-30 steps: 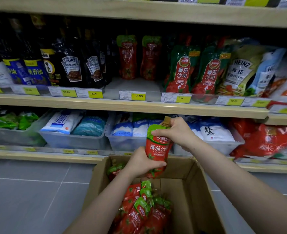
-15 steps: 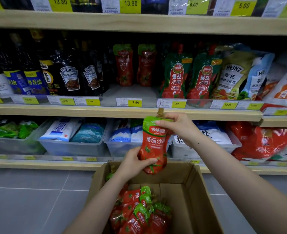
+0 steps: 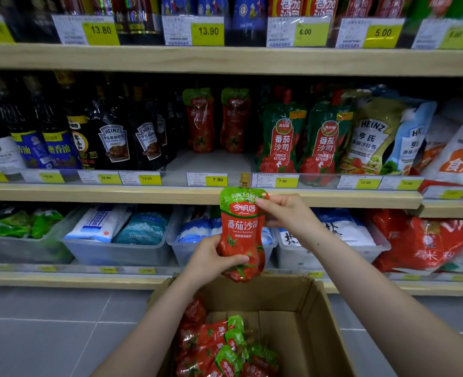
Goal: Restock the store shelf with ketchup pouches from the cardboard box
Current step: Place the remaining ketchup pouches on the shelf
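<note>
Two hands: left hand (image 3: 211,261) gripping base, right hand (image 3: 287,213) pinching top of ketchup pouch (image 3: 241,235).
Change: pouch is rising clear of cardboard box (image 3: 317,330).
Pouch: nearing shelf (image 3: 116,193) edge, below two matching pouches (image 3: 216,121).
Meaning: placement is coming next.

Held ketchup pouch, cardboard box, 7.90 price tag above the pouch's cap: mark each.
held ketchup pouch (image 3: 241,227), head view, front label.
cardboard box (image 3: 321,326), head view, right inner wall.
7.90 price tag (image 3: 217,180), head view, yellow part.
</note>
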Motion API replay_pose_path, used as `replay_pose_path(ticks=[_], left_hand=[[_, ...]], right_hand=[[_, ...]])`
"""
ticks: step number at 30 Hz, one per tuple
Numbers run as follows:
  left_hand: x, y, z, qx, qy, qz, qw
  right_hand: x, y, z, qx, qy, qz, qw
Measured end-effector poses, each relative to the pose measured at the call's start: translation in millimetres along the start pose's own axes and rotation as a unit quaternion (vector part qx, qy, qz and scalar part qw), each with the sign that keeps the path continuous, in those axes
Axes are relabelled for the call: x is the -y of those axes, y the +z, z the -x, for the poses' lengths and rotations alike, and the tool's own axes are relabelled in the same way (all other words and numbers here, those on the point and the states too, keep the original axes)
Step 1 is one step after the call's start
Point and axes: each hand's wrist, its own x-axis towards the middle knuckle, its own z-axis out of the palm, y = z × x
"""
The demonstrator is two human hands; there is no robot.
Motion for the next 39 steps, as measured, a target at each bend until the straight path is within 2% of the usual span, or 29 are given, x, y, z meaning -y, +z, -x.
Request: replay_pose_path(ticks=[4, 9, 13, 20, 25, 30, 34, 37, 39], left_hand=[[-5, -8, -4, 0.005, 0.013, -0.004, 1.000], [-24, -22, -17, -0.046, 0.048, 0.002, 0.998], [-55, -37, -34, -0.078, 0.093, 0.039, 0.992], [-104, -71, -89, -0.126, 0.187, 0.011, 0.974], [-102, -78, -125, -0.135, 0.178, -0.013, 0.975], [-92, -80, -147, -0.125, 0.154, -0.069, 0.978], [-84, -79, -155, -0.118, 0.141, -0.107, 0.977], [-77, -87, -157, -0.135, 0.127, -0.086, 0.979], [-71, -93, -152, -0.128, 0.146, -0.075, 0.978]], right_hand=[[2, -2, -6, 0.000, 0.009, 0.000, 1.000], [17, 1, -18, -0.004, -0.012, -0.035, 0.999], [14, 9, -23, 0.018, -0.064, 0.021, 0.998], [62, 7, -64, -0.046, -0.188, 0.049, 0.980], [52, 15, -98, -0.107, -0.196, 0.108, 0.969], [34, 20, -125, -0.129, -0.166, 0.125, 0.970], [22, 25, -135, -0.184, -0.141, 0.156, 0.960], [20, 28, -130, -0.215, -0.128, 0.162, 0.955], [21, 27, -122, -0.220, -0.145, 0.175, 0.949]])
